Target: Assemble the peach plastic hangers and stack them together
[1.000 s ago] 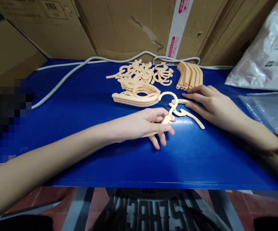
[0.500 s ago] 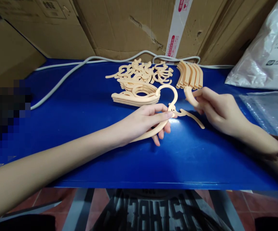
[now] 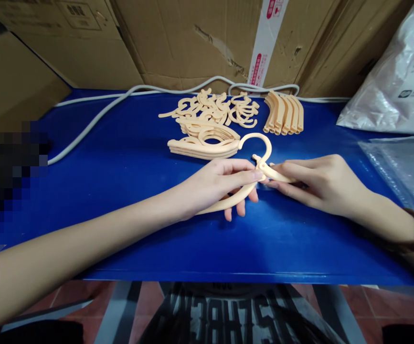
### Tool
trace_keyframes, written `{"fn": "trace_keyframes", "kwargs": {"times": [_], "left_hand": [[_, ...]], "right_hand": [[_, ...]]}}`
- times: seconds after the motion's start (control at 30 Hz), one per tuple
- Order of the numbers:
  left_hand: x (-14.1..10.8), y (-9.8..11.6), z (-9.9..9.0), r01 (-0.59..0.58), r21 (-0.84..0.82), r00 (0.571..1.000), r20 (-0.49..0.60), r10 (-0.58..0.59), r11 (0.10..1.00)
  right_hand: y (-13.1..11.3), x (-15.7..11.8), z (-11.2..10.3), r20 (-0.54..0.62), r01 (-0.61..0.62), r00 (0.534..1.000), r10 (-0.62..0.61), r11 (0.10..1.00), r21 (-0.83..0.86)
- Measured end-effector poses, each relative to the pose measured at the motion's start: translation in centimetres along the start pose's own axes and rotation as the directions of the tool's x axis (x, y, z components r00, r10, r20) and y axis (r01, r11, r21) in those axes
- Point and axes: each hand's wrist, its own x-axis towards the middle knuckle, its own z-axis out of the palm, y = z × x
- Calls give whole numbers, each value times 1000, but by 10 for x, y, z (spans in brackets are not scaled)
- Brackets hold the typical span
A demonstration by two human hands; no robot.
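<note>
Between the fingers of my left hand (image 3: 221,184) is a beige plastic clothes hanger (image 3: 233,198), its curved hook standing up and its arm running toward the wrist. My right hand (image 3: 310,181) is closed on a separate curved hanger arm (image 3: 278,175), whose end meets the hanger just below the hook. The fingers partly cover both pieces. Beyond my left hand lies a stack of folded hangers (image 3: 205,149). A loose heap of hooks and small parts (image 3: 210,107) sits behind that stack. To its right stands a row of hanger arms (image 3: 284,113).
Everything rests on a blue table (image 3: 131,243). Cardboard boxes (image 3: 178,48) wall off the back and left. A white cable (image 3: 95,117) runs along the rear. At the right are a white plastic bag (image 3: 389,100) and clear plastic bags (image 3: 403,162).
My right hand has come from the row of hanger arms down and left, carrying one arm to the hanger at my left hand. The left hand has barely moved.
</note>
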Motion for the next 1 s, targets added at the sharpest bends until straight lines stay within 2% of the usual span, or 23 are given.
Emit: {"fn": "trace_keyframes", "kwargs": {"times": [0.17,0.37,0.73,1.0], "left_hand": [[-1,0,2,5,-25,1000,-30,-6,1000],[-4,4,5,44,-49,994,-95,-49,998],[-3,5,4,89,-2,993,-81,-89,996],[-4,5,4,64,-54,996,-62,-67,996]], "right_hand": [[1,0,-2,-1,-34,999,34,998,-55],[3,0,-2,-34,-6,999,3,997,-79],[3,-4,-2,-21,-28,999,27,997,-72],[2,-3,-7,-35,33,999,-36,996,-88]]}}
